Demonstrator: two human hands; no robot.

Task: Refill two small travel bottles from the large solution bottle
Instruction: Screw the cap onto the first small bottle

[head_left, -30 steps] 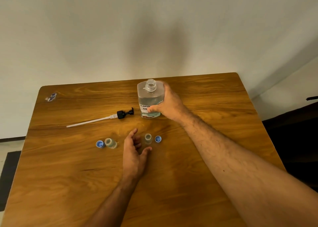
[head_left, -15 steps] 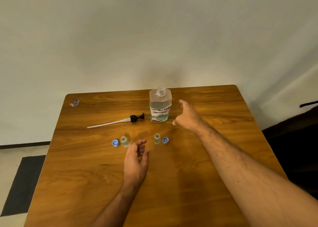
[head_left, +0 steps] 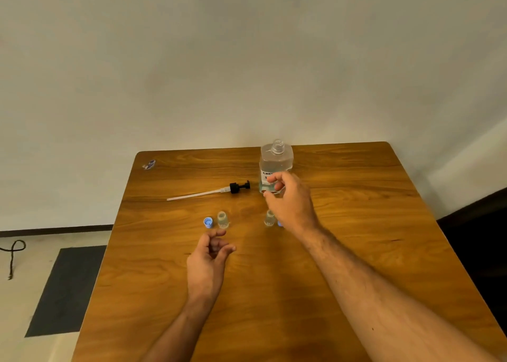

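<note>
1. While both hands hang above the bench point(head_left: 356, 197), neither one grips anything: the right hand point(head_left: 290, 202) has its fingers loosely curled and spread, empty, and the left hand point(head_left: 210, 260) is half curled with thumb and fingers apart, empty too.
2. The right hand sits in front of the large solution bottle point(head_left: 275, 161), covering part of its label; whether fingertips touch it, I cannot tell.
3. That big bottle stands upright near the far edge, neck uncapped, clear liquid inside.
4. Right forearm stretches in from the lower right corner, wrist bent left; left forearm comes up from the bottom edge, palm turned inward.
5. The right travel bottle point(head_left: 269, 218) stands upright just beside the right hand, with a blue cap point(head_left: 279, 223) mostly hidden behind that hand.
6. The left travel bottle point(head_left: 222, 219) stands open just past the left fingertips, its own blue cap point(head_left: 208, 222) beside it.
7. The pump head point(head_left: 233, 189) lies flat left of the big bottle, tube pointing left.
8. Plenty of bare wood on the near half and right side.
</note>
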